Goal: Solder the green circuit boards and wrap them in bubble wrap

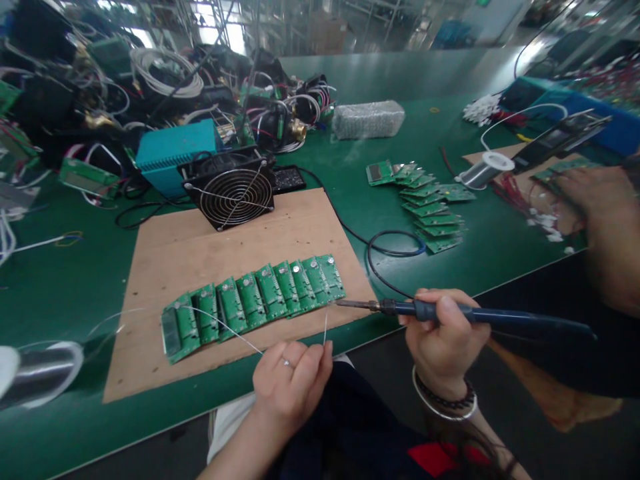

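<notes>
My right hand (pixel 443 337) grips a blue-handled soldering iron (pixel 480 315) like a pen, its tip (pixel 345 303) just off the right end of a row of several overlapping green circuit boards (pixel 255 300). My left hand (pixel 293 380) pinches a thin solder wire (pixel 325 327) whose end stands up close to the iron's tip. The wire trails left across the boards toward a solder spool (pixel 43 373) at the near left. The boards lie on a brown cardboard sheet (pixel 165 267) on the green bench.
A small black fan (pixel 230 190) and a teal box (pixel 173 153) stand behind the cardboard. More green boards (pixel 430 207) lie fanned out to the right, near another solder spool (pixel 483 170). A second person's arm (pixel 607 227) works at the right. Tangled cables and parts (pixel 100 87) fill the back left.
</notes>
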Motion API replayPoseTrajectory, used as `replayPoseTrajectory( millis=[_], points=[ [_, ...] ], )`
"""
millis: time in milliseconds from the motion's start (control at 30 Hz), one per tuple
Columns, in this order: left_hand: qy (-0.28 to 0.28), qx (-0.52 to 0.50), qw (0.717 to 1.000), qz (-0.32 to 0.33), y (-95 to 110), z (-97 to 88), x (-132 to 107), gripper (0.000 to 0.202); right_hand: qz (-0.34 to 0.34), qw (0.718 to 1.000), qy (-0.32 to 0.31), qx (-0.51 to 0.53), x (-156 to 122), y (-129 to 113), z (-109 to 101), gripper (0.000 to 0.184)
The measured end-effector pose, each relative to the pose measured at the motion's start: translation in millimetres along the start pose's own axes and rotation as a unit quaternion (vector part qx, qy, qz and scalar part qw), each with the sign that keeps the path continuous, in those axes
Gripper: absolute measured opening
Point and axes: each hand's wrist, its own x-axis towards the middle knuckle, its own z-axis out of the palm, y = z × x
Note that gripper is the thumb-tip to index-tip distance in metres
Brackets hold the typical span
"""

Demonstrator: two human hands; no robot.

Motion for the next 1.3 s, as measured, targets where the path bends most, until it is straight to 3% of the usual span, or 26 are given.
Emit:
replayPoseTrajectory(
  millis=[200, 433, 867, 1100, 1300],
  points=[
    [-0.001, 0.001, 1.000, -0.006, -0.3, 1.1, -0.9, 0.015, -0.014, 1.000, -0.006, -0.013, -0.5, 0.2, -2.6, 0.015],
    [0.010, -0.020, 1.000, -0.007, -0.3, -1.0, -3.1, 0.012, -0.034, 0.998, 0.035, -0.035, -1.2, -1.0, -5.1, 0.017],
    [-0.008, 0.008, 1.000, -0.008, 0.7, -0.3, 1.4, 0.016, -0.046, 0.998, -0.028, -0.037, -4.5, 1.8, -7.4, 0.015],
    [0.028, -0.019, 0.999, -0.010, -0.3, -1.4, -7.9, 0.013, -0.057, 0.998, 0.023, 0.016, -1.1, -2.7, -2.5, 0.018],
    [0.039, -0.005, 0.999, -0.016, 1.2, -4.6, -9.0, 0.018, -0.075, 0.997, -0.014, 0.017, -7.2, -6.6, 0.9, 0.018]
  ],
)
